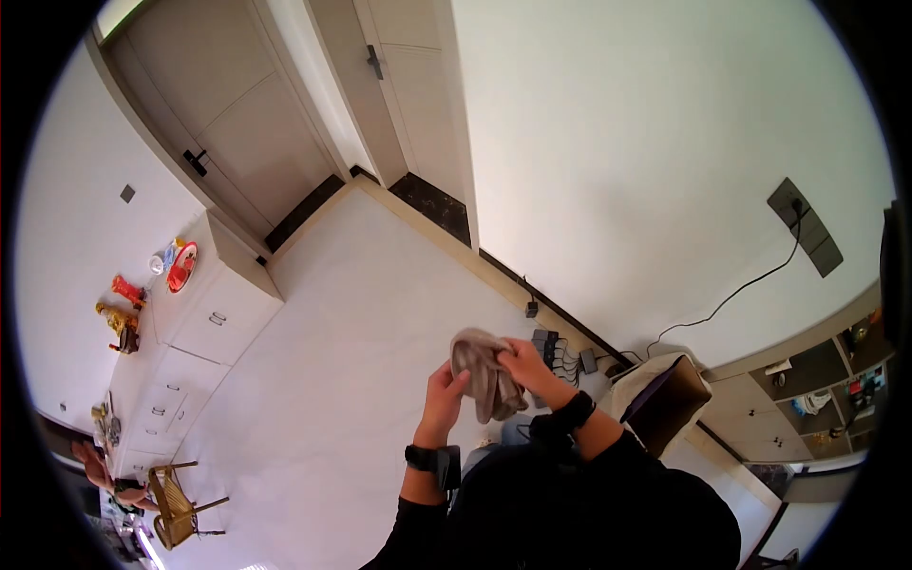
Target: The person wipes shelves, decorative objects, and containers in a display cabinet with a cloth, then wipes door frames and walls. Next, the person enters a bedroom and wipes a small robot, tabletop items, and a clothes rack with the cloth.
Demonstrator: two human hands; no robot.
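Observation:
A crumpled brown-grey cloth (pixel 486 372) is held up in front of my body, above the pale floor. My left hand (pixel 445 394) pinches its left edge, with the thumb laid against the fabric. At the upper right of the cloth, my right hand (pixel 525 365) has its fingers closed on a fold. The lower part of the cloth hangs loose between the hands. Its exact kind does not show. Dark bands circle both my wrists.
An open fabric bin (pixel 665 404) stands to my right, near a power strip (pixel 545 344) with several cables. A white cabinet (pixel 223 309) lines the left wall. A wooden chair (pixel 174 503) is at lower left. One cable runs to the wall socket (pixel 805 228).

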